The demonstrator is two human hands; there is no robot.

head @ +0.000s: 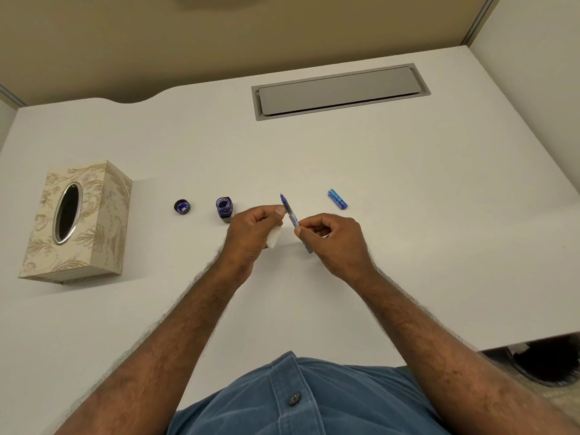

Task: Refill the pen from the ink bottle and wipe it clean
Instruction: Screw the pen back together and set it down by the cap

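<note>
Two hands share the pen [290,215] above mid-desk, nib pointing far and slightly left. Right hand [329,238] pinches the barrel's lower part between thumb and fingers, clamped on it. Left hand [255,232] is closed around a white tissue [273,237], thumb tip just beside the pen's front section; whether tissue touches pen, can't tell. Pen is lifted, not on the desk [408,183].

Step, by my read: wiping stage. Nib is out of the bottle, tissue is ready, so filling looks done or nearly so.

Ink bottle [224,208] stands open just left of the left hand, near the knuckles. Its lid [182,206] lies further left, inside up. Pen cap [337,199] lies right of the pen, well apart. Tissue box [77,219] sits far left.

Next move likely needs the tissue wrapped around nib and section, then drawn off toward the tip while the right hand keeps the barrel steady. Afterwards cap the pen and close the bottle. Risk: left wrist knocking the open bottle.
</note>
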